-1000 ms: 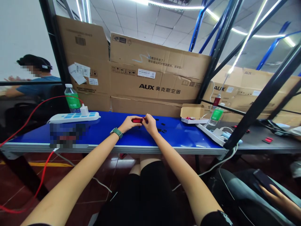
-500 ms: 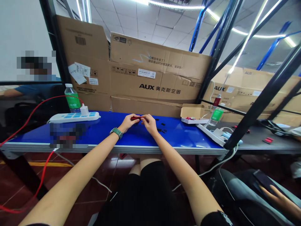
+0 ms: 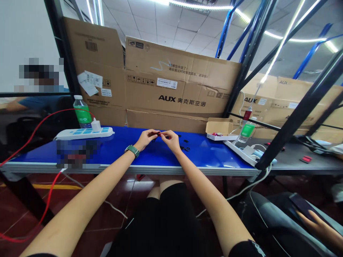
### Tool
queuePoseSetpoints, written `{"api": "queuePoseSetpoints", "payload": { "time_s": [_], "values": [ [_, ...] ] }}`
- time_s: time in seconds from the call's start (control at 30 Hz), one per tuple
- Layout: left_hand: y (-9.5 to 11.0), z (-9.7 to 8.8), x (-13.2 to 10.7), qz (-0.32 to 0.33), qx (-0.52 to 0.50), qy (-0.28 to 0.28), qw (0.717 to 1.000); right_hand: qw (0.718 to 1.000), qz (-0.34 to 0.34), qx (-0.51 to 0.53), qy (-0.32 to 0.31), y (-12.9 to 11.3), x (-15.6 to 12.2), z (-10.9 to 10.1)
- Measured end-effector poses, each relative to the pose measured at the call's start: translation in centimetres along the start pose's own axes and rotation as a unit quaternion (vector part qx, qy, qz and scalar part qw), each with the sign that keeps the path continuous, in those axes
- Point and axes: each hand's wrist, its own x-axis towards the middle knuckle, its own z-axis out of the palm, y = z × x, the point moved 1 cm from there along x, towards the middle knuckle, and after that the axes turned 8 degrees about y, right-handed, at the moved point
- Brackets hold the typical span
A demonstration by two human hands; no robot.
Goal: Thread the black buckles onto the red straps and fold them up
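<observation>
Just above the blue tabletop [image 3: 120, 150], my left hand [image 3: 145, 139] and my right hand [image 3: 171, 140] meet in front of me. Between their fingertips is a small red and black piece [image 3: 159, 134], mostly covered by the fingers, so its kind cannot be made out. The fingers of both hands are closed on it, the left thumb and fingers from one side and the right ones from the other. Small black parts [image 3: 185, 141] lie beside my right hand, along with a thin black looped piece [image 3: 187, 149]. A green-banded watch [image 3: 133, 150] is on my left wrist.
A white power strip [image 3: 85, 133] and a green-labelled bottle [image 3: 82, 112] stand at the left. An open small box [image 3: 221, 135] holds colourful bits at the back right, near another power strip [image 3: 241, 153]. Cardboard [image 3: 182, 82] walls the back. A person's hand [image 3: 318, 223] holds a phone at the lower right.
My hands have shifted slightly around the red and black piece. Less of it shows now between the fingers, and the right fingers have drawn closer together. The rest stays put.
</observation>
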Motion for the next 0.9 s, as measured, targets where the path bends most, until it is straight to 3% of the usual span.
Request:
{"api": "queuePoseSetpoints", "payload": {
  "time_s": [0.33, 0.7, 0.9],
  "values": [
    [-0.71, -0.18, 0.17, -0.002, 0.036, -0.009, 0.999, 1.000, -0.003, -0.025, 0.011, 0.36, 0.02, -0.07],
    [-0.14, 0.13, -0.24, -0.002, 0.038, -0.012, 0.999, 0.997, -0.025, -0.072, 0.007, 0.86, -0.07, 0.13],
    [-0.04, 0.10, -0.32, -0.009, 0.042, -0.004, 0.999, 0.999, 0.025, 0.002, -0.036, 0.63, 0.02, -0.06]
  ]
}}
